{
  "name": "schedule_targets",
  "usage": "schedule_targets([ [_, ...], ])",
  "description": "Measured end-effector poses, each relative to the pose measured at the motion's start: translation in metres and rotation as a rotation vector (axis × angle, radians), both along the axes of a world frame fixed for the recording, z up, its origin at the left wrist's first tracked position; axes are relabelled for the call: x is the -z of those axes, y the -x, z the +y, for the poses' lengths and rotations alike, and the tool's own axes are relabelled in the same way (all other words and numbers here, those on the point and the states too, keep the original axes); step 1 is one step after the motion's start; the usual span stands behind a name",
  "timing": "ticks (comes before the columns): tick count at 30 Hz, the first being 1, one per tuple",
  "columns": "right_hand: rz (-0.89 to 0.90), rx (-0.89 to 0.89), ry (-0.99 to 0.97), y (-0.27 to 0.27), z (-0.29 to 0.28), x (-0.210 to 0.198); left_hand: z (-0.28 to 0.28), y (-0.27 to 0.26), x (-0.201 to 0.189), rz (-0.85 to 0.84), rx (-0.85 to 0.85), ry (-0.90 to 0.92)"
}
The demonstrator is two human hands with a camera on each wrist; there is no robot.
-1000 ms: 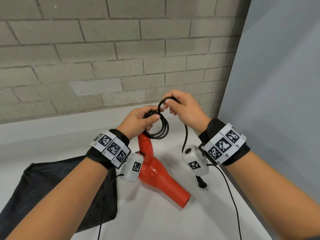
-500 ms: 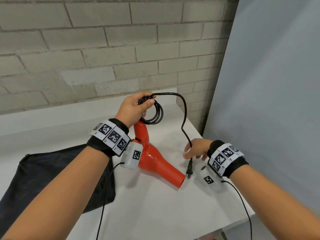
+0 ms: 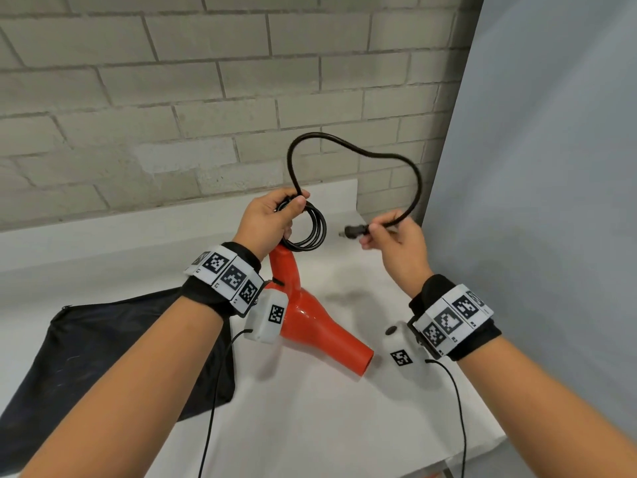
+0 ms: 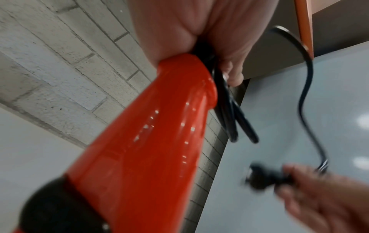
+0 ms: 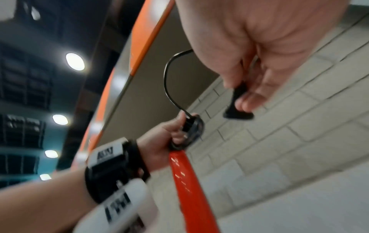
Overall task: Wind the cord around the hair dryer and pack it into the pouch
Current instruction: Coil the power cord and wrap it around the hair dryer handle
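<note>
A red hair dryer (image 3: pixel 312 322) hangs over the white table (image 3: pixel 310 426), nozzle pointing down toward me. My left hand (image 3: pixel 272 219) grips the end of its handle together with several coiled loops of black cord (image 3: pixel 312 229). From there the free cord (image 3: pixel 362 151) arcs up and over to the plug (image 3: pixel 353 232). My right hand (image 3: pixel 393 239) pinches the cord just behind the plug, level with the coil and to its right. The left wrist view shows the red handle (image 4: pixel 159 149) and the plug (image 4: pixel 263 178). The black pouch (image 3: pixel 113 357) lies flat at the left.
A grey brick wall (image 3: pixel 172 98) runs behind the table. A grey panel (image 3: pixel 551 201) stands close on the right. The table's right front corner (image 3: pixel 496 439) is near my right forearm. Thin sensor wires hang from both wristbands.
My right hand has picked the plug end up from the table and raised it beside the coil. The free cord now arcs higher. The left hand kept its hold.
</note>
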State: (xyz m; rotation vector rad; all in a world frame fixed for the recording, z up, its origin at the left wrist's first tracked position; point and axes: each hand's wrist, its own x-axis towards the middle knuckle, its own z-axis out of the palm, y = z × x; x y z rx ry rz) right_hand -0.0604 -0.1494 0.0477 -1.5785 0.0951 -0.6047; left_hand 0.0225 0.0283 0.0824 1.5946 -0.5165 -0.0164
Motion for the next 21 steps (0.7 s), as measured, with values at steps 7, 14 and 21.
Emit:
schedule_targets([
  [7, -0.136, -0.145, 0.139, -0.007, 0.042, -0.021, 0.002, 0.005, -0.004, -0.075, 0.013, -0.123],
  [14, -0.216, 0.103, 0.551, -0.022, 0.057, -0.012, -0.002, 0.010, -0.007, -0.018, 0.098, -0.131],
  [21, -0.065, -0.201, 0.486, -0.033, 0.048, -0.011, -0.006, 0.007, -0.005, -0.054, 0.129, -0.127],
])
